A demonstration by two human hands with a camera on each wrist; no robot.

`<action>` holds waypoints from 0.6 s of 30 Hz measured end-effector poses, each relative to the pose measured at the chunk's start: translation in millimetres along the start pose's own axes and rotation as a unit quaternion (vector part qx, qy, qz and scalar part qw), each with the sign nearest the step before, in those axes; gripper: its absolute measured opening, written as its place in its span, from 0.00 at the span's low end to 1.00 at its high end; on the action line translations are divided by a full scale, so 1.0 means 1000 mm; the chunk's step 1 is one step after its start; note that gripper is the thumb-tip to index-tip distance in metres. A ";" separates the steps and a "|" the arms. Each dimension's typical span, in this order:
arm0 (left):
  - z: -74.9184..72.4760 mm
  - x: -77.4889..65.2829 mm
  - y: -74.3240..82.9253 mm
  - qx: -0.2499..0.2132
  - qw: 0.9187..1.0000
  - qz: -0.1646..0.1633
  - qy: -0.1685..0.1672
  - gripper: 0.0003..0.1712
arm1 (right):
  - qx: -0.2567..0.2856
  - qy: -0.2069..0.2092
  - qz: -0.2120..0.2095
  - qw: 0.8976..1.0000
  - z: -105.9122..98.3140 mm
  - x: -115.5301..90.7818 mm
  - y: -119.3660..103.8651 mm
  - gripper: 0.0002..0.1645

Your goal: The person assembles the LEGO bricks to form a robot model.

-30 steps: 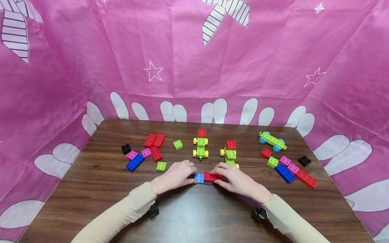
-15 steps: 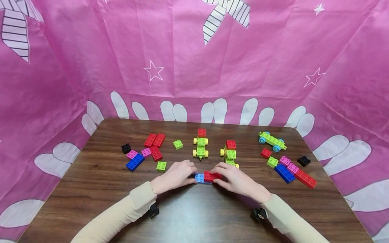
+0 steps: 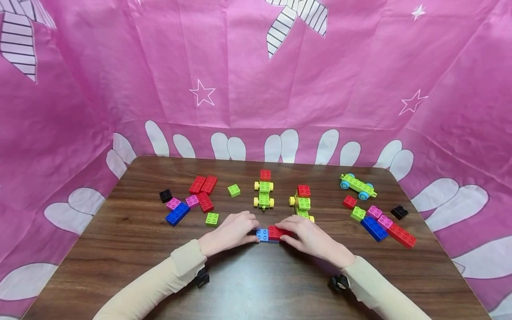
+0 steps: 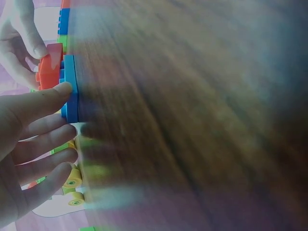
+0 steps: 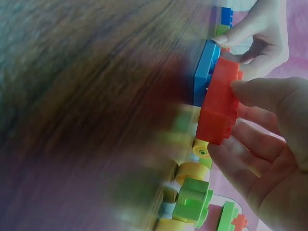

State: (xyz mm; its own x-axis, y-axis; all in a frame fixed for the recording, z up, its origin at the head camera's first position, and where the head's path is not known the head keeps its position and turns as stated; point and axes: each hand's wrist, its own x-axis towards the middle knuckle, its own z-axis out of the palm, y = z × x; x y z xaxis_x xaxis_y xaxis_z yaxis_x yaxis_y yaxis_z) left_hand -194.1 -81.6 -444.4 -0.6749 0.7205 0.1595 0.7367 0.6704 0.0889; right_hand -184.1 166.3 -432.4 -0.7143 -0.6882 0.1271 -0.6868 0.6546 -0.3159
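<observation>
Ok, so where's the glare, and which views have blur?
Head view: mostly crisp, with a pale sheen on the near middle of the tabletop; left wrist view: the tabletop is soft and dim, while the blue brick and left hand look clearer; right wrist view: the tabletop is smeared too, with a faint reddish tint beside the red brick.

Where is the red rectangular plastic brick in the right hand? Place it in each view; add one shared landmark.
Head: red rectangular plastic brick, below centre, slightly right.
Left wrist: red brick, upper left.
Right wrist: red brick, right of centre.
Shared landmark: blue rectangular plastic brick, partly beneath it.
</observation>
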 end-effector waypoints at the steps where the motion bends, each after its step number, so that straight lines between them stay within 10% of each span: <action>1: 0.000 0.000 0.000 -0.001 1.000 -0.001 -0.003 0.17 | -0.001 0.002 -0.003 1.000 0.000 0.000 0.000 0.21; 18: -0.001 0.001 -0.001 -0.007 1.000 0.000 -0.010 0.17 | -0.024 0.009 -0.020 0.999 0.002 0.002 -0.001 0.20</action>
State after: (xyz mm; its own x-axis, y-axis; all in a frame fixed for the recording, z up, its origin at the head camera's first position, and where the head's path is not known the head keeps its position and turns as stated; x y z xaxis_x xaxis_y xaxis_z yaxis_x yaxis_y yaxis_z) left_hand -195.1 -81.6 -443.5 -0.6749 0.7246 0.1396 0.7377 0.6673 0.1024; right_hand -184.2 163.6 -433.7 -0.6874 -0.7094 0.1556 -0.7209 0.6406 -0.2644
